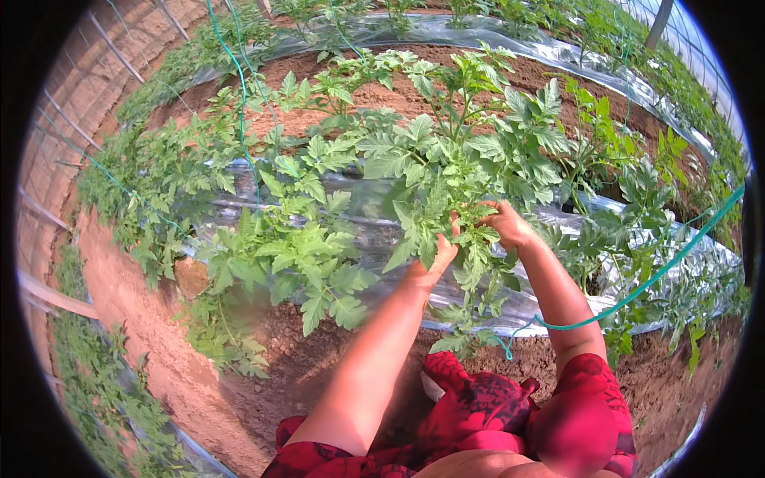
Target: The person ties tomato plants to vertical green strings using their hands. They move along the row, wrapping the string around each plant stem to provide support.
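Both my hands reach into a leafy tomato plant (pixel 442 173) in front of me. My left hand (pixel 443 252) is among its lower leaves, the fingers mostly hidden by foliage. To the right, my right hand (pixel 507 224) bends its fingers in towards the stem area, with leaves covering the fingertips. Whether either hand grips a stem cannot be made out. A green twine (pixel 663 272) crosses in front of my right forearm, its loose end (pixel 508 346) dangling below the plant.
Clear plastic mulch film (pixel 376 239) covers the bed under the plants. Neighbouring tomato plants (pixel 305 245) crowd the left side. More green twines (pixel 242 107) hang from above. Bare soil paths (pixel 143 334) run between the rows, and a wooden bar (pixel 57 296) juts in at left.
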Demonstrator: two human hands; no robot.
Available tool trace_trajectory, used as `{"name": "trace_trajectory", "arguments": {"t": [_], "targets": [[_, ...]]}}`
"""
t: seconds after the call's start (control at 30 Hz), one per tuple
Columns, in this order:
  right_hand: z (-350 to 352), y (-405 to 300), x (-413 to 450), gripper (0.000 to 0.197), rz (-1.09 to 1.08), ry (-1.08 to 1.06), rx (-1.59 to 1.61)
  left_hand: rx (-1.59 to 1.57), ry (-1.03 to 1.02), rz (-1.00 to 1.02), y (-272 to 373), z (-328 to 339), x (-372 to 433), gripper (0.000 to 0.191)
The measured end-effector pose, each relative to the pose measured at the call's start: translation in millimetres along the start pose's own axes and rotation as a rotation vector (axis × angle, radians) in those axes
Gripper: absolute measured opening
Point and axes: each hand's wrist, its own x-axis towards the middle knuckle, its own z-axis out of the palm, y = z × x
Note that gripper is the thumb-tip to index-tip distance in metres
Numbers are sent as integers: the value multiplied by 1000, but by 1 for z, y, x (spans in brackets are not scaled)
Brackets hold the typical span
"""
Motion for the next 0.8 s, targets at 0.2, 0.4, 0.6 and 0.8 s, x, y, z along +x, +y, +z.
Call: {"name": "trace_trajectory", "arguments": {"t": [0.2,0.4,0.6,0.8], "targets": [[-12,11,-9,22,-133,-128,20,-265,-43,-120,18,22,-6,33],[-51,-11,-87,15,-331,248,141,-366,-25,-170,32,29,-20,34],[-62,57,-239,33,307,-182,-1340,581,7,453,20,25,12,17],[19,-48,-206,100,-545,82,-33,610,-90,461,42,4,-2,17]]}}
